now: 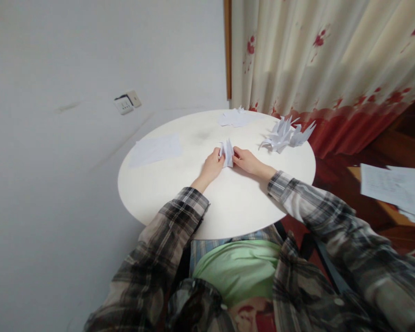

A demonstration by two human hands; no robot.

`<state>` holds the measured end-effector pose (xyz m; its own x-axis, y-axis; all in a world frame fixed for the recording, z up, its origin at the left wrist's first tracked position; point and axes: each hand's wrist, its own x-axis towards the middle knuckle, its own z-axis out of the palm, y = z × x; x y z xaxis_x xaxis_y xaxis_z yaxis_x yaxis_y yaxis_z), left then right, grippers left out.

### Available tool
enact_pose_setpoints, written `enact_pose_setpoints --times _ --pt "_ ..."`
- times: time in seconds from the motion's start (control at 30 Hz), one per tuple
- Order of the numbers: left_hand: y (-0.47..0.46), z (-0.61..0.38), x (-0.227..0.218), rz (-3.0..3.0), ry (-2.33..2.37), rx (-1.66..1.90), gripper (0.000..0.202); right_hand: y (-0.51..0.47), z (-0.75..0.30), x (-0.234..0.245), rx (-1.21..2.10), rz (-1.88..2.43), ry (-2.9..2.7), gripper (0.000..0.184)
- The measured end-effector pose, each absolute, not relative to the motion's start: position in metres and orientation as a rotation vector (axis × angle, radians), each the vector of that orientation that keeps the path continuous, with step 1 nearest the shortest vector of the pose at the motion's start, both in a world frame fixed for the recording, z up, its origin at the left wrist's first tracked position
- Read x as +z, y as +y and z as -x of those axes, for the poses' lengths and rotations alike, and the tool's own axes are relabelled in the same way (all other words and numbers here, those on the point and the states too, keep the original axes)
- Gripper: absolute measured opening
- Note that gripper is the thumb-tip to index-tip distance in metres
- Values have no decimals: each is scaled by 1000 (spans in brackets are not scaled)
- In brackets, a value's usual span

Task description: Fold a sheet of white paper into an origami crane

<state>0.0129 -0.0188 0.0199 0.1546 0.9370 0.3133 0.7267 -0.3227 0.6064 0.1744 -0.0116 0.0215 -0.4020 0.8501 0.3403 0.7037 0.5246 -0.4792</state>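
A folded white paper crane (227,153) stands between my two hands, just above or on the middle of the round white table (166,189). Its pointed tips stick up. My left hand (212,165) pinches its left side, fingers closed. On the opposite side my right hand (246,160) grips the paper's edge between thumb and fingers. Some of the fingertips are hidden behind the folds. To the right of my right hand sits a cluster of finished-looking paper cranes (281,134), with wings and tips pointing up.
White paper sheets (156,150) lie at the table's left. More paper pieces (233,119) rest near the far edge. A wall with a socket (124,105) borders the left side, and a curtain (318,69) hangs behind. Printed papers (390,184) lie on a wooden surface at right.
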Motion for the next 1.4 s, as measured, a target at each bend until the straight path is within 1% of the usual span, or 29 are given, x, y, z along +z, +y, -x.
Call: enact_pose_setpoints --times 0.17,0.37,0.6,0.8,1.03,1.3,1.4 --pt "-18 -12 20 -2091 1562 976 18 -12 -173 21 338 1263 -2215 18" --pt "-7 -9 7 -1999 1404 1118 12 -11 -173 19 300 1257 -2184 15" --pt "-3 -10 3 -1899 1401 1205 6 -9 -173 17 352 1194 -2105 13" --pt "-5 -12 6 -1846 1405 1239 9 -10 -172 17 317 1199 -2083 16" --pt "-8 -12 9 -1792 1452 1297 14 -10 -172 18 351 1187 -2081 14" --pt "-5 -12 6 -1816 1433 1305 13 -10 -171 18 362 1185 -2095 12" --pt "-4 -11 5 -1841 1383 1287 8 -9 -171 16 352 1181 -2121 13"
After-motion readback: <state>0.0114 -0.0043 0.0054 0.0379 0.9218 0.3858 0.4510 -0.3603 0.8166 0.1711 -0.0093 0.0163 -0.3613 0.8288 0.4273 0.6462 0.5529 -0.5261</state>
